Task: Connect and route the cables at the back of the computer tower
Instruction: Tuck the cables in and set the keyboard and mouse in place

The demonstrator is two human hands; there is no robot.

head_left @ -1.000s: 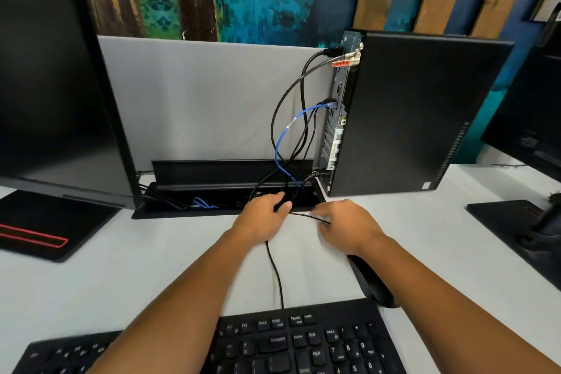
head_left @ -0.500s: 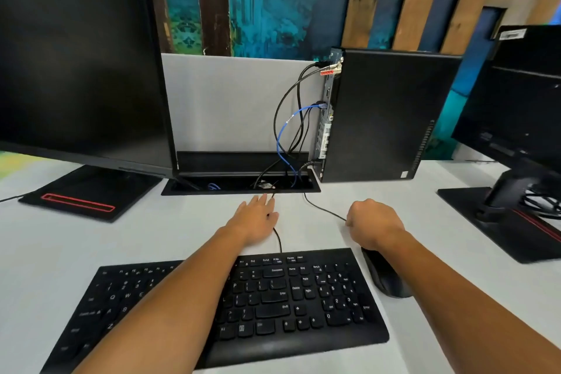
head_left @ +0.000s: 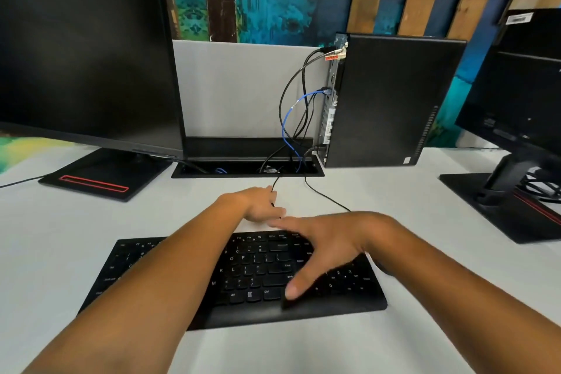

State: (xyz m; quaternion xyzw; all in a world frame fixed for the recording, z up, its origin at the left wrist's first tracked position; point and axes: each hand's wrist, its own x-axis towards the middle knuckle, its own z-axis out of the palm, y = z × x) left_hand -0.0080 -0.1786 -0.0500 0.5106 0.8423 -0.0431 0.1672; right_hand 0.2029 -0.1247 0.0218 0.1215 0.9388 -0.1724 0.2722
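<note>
- Surface: a white desk (head_left: 394,197) carries a black keyboard (head_left: 258,276), a monitor (head_left: 85,51) at left and a second monitor (head_left: 522,85) at right.
- Room: a grey partition (head_left: 236,85) stands behind the desk — painted boards rise beyond it.
- Computer tower (head_left: 391,100): upright at the desk's rear, rear panel facing left; black and blue cables (head_left: 288,118) drop into the cable tray (head_left: 243,171).
- Left hand (head_left: 261,203): rests on the desk beside a thin black cable (head_left: 326,196); grip cannot be determined.
- Right hand (head_left: 328,243): released, fingers spread above the keyboard.
</note>
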